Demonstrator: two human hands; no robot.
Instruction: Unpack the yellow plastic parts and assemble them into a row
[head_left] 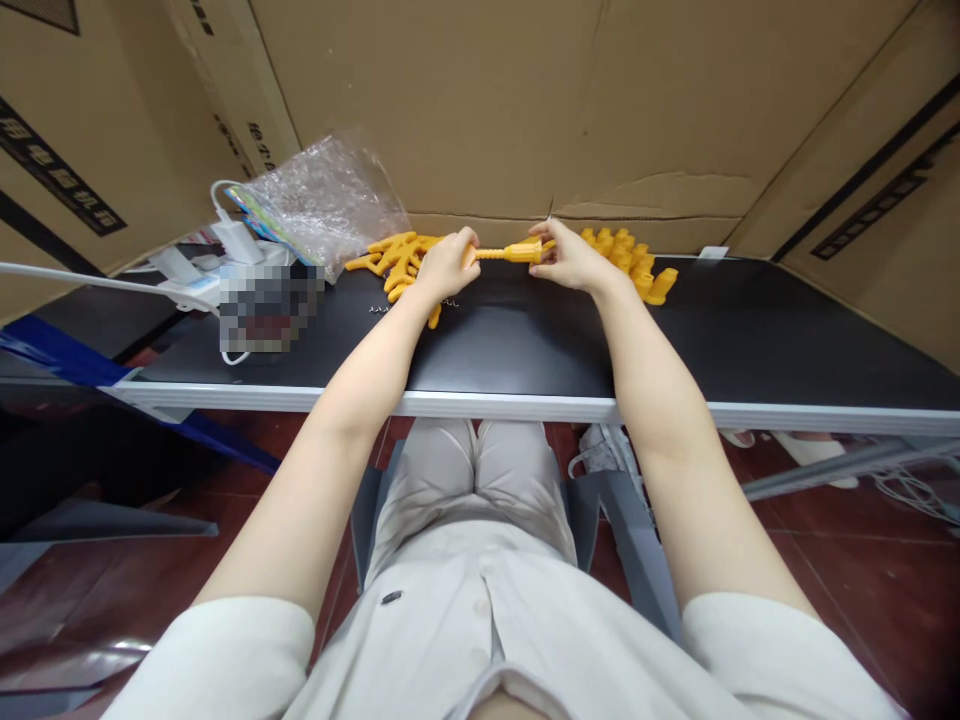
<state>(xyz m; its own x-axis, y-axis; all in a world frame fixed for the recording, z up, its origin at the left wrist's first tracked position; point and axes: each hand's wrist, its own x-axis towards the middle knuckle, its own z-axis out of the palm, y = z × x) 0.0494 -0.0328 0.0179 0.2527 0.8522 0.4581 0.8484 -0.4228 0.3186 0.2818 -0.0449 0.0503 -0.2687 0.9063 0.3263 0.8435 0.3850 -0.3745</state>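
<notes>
My left hand (448, 263) is closed around one end of a yellow plastic rod piece (504, 253), held just above the black table (525, 340). My right hand (568, 257) pinches the rod's other, thicker end. Behind my left hand lies a pile of long yellow parts (394, 260). To the right of my right hand sits a pile of short yellow parts (637, 265). A few tiny metal springs (379, 310) lie on the table near my left wrist.
A crumpled clear plastic bag (326, 200) and white cables and a charger (225, 245) sit at the table's back left, beside a blurred object (266, 305). Cardboard panels (525, 100) wall the table on three sides. A metal edge (750, 412) runs along the table front.
</notes>
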